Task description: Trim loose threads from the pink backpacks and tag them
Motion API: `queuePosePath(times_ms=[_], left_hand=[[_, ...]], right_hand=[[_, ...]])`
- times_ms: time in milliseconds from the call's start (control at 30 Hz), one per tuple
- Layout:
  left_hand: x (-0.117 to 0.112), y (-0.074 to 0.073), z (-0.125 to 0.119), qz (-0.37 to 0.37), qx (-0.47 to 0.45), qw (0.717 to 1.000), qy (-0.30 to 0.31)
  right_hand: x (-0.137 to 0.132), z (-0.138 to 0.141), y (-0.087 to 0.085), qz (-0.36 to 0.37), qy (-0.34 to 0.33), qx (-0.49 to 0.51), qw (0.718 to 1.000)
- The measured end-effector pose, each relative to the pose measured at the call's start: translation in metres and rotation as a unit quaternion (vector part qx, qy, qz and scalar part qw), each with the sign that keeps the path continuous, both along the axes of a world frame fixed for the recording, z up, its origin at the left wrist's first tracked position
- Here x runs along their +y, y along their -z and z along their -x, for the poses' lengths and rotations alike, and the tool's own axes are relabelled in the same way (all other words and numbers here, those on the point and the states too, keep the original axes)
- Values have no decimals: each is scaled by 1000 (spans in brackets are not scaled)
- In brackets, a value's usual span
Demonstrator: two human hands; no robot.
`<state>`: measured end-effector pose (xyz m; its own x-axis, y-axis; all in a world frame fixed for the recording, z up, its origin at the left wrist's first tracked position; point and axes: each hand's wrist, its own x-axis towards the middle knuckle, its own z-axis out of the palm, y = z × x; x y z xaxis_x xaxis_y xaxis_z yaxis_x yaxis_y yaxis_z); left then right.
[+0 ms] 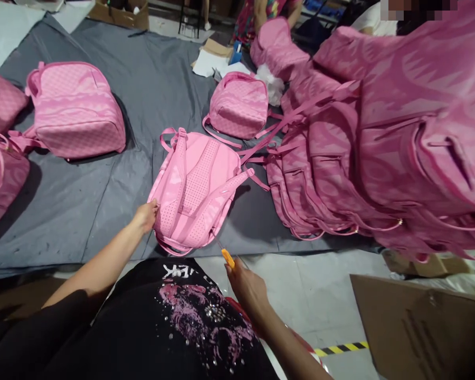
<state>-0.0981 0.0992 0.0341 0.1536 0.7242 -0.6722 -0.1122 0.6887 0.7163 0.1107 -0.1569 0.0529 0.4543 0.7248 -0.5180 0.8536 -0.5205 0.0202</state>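
Observation:
A pink backpack lies on the grey-covered table with its padded back and two shoulder straps facing up, its top handle towards me. My left hand is closed on the left edge of this backpack, fingers pinching the side. My right hand is wrapped round an orange-handled tool with a thin metal end. The tool's tip is at the lower right edge of the backpack; whether it touches the fabric I cannot tell. Just beyond stands a smaller pink checked backpack.
Pink backpacks are piled high on the right. Another pink backpack stands on the left, with more at the left edge. A cardboard box and papers lie farther back. A person is across the table. Cardboard leans lower right.

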Motion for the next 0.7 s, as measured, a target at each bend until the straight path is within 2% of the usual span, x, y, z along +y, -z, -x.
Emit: queuePosePath(times_ms=[67, 133, 267, 367, 467, 700], left_hand=[[10, 3, 0, 70, -107, 992, 5], [16, 6, -3, 93, -183, 979, 5], [22, 16, -1, 113, -271, 954, 53], [25, 26, 6, 120, -308, 939, 95], [27, 34, 11, 115, -336, 928, 114], [27, 39, 11, 88, -366, 919, 114]], right_hand=[[9, 15, 23, -29, -8, -30, 999], [19, 27, 43, -57, -9, -44, 997], [31, 40, 65, -69, 22, -41, 997], [31, 41, 68, -91, 52, -34, 994], [28, 40, 64, -102, 85, -36, 990], [18, 40, 56, -89, 103, -40, 990]])
